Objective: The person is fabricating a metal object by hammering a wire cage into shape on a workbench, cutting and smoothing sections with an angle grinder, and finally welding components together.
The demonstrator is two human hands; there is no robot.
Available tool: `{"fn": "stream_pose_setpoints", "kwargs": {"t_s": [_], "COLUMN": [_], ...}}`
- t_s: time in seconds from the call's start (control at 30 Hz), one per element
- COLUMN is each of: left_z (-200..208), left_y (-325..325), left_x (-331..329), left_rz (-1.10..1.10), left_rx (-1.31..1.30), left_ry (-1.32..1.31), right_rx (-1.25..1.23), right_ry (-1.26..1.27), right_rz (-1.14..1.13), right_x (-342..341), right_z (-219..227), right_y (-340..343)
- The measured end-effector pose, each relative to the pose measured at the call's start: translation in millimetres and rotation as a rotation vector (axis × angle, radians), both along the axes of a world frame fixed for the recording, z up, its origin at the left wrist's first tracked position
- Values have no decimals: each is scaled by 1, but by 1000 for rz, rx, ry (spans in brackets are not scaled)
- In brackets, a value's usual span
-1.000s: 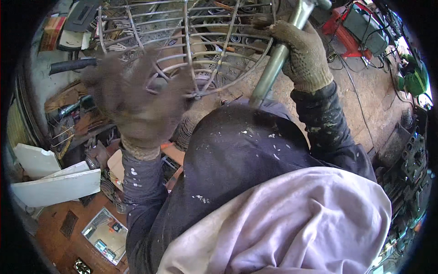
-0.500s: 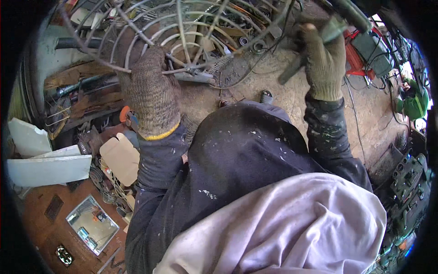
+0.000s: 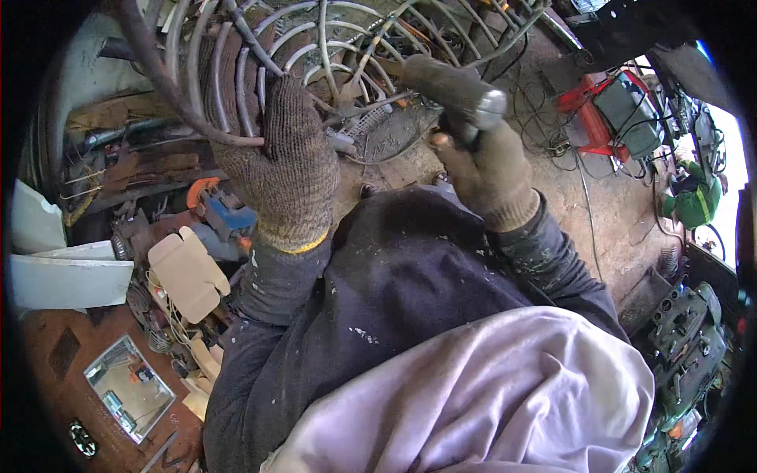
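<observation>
A round grille of bent metal rods (image 3: pixel 323 47), with curved ribs and thicker spokes, fills the upper left. My left hand (image 3: pixel 288 169), in a brown knitted glove with a yellow cuff edge, is closed on its rods near the rim. My right hand (image 3: pixel 498 175), in a lighter knitted glove, grips a hammer (image 3: pixel 445 85). The steel head lies over the grille's right part, its round face toward me; whether it touches the rods I cannot tell. Most of the handle is hidden.
Left are a blue-and-orange power tool (image 3: pixel 225 211), a cardboard piece (image 3: pixel 189 274), white panels (image 3: pixel 71 282) and a framed mirror (image 3: pixel 130 388). Right are a red-and-grey machine (image 3: pixel 623 114) with loose cables, a person in green (image 3: pixel 700 197) and dark metal parts (image 3: pixel 686 339).
My right hand has swung the hammer left and toward me, from the upper right to over the grille. The grille and my left hand have shifted slightly in view.
</observation>
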State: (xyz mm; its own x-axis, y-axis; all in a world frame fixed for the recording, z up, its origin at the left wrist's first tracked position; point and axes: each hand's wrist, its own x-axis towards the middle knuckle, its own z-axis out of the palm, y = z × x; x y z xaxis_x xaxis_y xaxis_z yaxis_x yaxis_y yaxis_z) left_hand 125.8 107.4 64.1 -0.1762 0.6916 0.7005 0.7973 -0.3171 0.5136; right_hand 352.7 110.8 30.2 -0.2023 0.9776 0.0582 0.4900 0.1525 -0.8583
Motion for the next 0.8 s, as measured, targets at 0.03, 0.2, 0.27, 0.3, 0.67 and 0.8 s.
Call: {"fn": "stream_pose_setpoints", "kwargs": {"t_s": [0.03,0.2,0.27,0.3,0.67,0.8], "left_z": [-2,-1,1,2,3,-1], "left_y": [4,-5,-7,-7,-3,-2], "left_x": [-9,-12,-13,-17,6,-3], "left_rz": [-25,79,105,102,-99,-156], "left_rx": [78,88,64,58,47,107], "left_ry": [131,347,418,466,-335,-342], "right_rx": [30,55,168,208,183,334], "right_ry": [-36,-124,157,178,232,230], "right_rz": [11,-42,-17,2,26,77], "right_x": [-3,-7,-9,-9,-6,1], "right_z": [-7,3,4,2,-3,3], "right_y": [2,-3,-7,-6,-6,-11]}}
